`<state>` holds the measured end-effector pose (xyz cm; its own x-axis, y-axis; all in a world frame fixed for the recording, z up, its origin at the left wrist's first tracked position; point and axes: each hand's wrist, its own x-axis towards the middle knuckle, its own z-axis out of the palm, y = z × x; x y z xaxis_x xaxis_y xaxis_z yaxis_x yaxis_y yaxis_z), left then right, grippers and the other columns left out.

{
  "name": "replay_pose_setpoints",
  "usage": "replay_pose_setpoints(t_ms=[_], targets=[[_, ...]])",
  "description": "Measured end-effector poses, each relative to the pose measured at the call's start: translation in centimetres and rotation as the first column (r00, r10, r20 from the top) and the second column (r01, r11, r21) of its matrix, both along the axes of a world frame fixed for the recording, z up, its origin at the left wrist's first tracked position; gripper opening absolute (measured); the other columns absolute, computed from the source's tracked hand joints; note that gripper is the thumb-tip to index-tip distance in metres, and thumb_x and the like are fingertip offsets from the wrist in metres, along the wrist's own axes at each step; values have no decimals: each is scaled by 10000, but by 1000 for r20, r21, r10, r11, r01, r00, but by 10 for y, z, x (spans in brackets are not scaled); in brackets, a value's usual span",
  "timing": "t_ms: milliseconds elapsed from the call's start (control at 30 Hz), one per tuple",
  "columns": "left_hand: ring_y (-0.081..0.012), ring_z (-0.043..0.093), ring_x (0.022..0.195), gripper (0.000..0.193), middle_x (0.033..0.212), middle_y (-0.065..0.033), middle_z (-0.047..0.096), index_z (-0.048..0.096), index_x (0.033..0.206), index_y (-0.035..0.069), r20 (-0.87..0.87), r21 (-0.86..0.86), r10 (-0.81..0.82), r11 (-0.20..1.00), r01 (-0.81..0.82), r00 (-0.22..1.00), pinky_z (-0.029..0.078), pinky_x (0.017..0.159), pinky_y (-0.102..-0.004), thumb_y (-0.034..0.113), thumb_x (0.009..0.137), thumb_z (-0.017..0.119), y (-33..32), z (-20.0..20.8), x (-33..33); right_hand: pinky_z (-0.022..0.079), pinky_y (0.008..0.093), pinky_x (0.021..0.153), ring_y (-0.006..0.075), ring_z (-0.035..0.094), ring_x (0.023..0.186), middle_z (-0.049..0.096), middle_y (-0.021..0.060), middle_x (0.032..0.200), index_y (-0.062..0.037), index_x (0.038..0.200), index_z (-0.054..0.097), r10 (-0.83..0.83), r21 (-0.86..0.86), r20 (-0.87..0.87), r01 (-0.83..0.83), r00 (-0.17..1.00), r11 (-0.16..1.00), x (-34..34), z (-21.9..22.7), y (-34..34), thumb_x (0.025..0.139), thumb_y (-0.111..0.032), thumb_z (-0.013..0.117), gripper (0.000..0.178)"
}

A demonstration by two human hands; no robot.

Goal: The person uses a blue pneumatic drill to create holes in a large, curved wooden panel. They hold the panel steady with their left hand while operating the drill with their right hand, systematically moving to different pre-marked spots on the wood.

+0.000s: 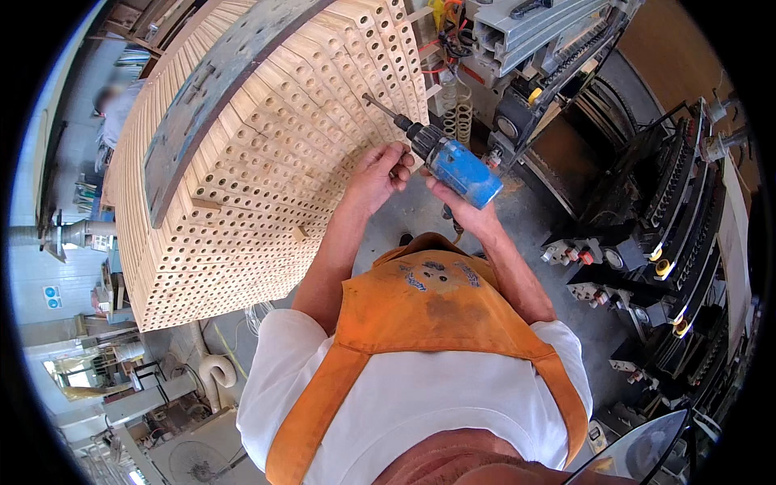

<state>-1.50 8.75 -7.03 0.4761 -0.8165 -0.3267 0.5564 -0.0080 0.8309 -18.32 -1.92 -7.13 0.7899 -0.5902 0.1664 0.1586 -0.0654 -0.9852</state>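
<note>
My right hand is wrapped round the grip of a blue power drill. The drill's long bit points up and left, its tip in front of the holed face of a big stack of light wooden pieces; whether it touches cannot be told. Beside the chuck, my left hand is closed with its fingers curled together; anything in them is too small to name. Rows of round holes cover the stack, many with dark-rimmed inserts. Two small wooden blocks stick out from it.
A dark worn board lies across the stack. On the right stand black machines with gauges and chains. Coiled air hose hangs by a metal frame. Another person is at the far left.
</note>
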Motion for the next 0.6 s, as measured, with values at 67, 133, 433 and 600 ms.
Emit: replay_pose_setpoints(t_ms=[67,133,433,600], targets=[[-86,533,687,249,864,-16,588,572,1108,18,-1,-54,46,997,-46,999,455,566,-229,223,976,522,-3,8,0,505,283,776,128,641,893,692,70,1017,-22,1107,625,18,176,62,-28,998,984,0,4,2,839,-71,692,280],[-89,531,694,251,868,-18,587,569,1115,14,1,-125,118,985,-117,993,457,577,-227,217,973,529,-8,16,4,510,303,756,162,648,862,685,83,990,-36,1078,645,10,104,76,-18,997,994,0,1,1,823,-95,711,270],[-56,477,638,236,817,0,557,595,985,31,-314,-382,110,895,-232,943,400,527,-184,264,956,565,-10,25,26,508,295,704,157,632,850,676,71,976,-33,1089,633,149,155,52,-156,987,976,-39,-3,-15,809,-150,717,314],[-56,426,573,263,747,19,506,597,968,35,37,-141,81,987,-75,996,363,468,-199,293,967,545,-14,37,18,503,281,674,130,617,822,685,50,978,-61,1087,641,192,420,102,-217,976,881,-53,-11,-37,813,-151,710,296]])
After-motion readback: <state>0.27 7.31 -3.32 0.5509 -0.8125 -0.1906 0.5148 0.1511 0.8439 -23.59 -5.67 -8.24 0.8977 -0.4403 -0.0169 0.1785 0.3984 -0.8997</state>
